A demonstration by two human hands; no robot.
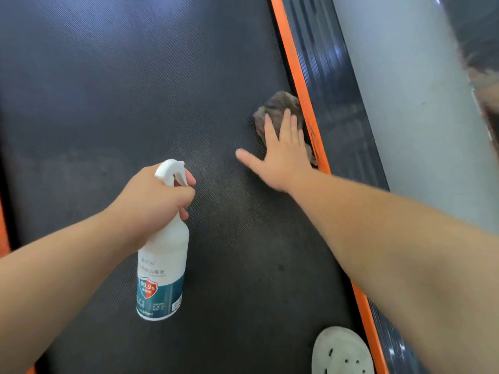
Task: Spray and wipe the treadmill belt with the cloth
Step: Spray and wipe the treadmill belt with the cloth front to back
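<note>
The dark textured treadmill belt [121,90] fills most of the view. My left hand [155,197] grips the neck of a white spray bottle [163,268] with a teal label, a finger on its trigger, held above the belt. My right hand [280,155] lies flat with straight, spread fingers on a crumpled grey cloth [278,103], pressing it onto the belt right beside the orange edge strip. Part of the cloth is hidden under the palm.
An orange strip [294,68] borders the belt on the right, then a ribbed dark side rail [337,85] and pale grey floor [410,103]. A light perforated shoe [341,352] stands on the belt at the bottom. Orange edging [4,228] shows at the left.
</note>
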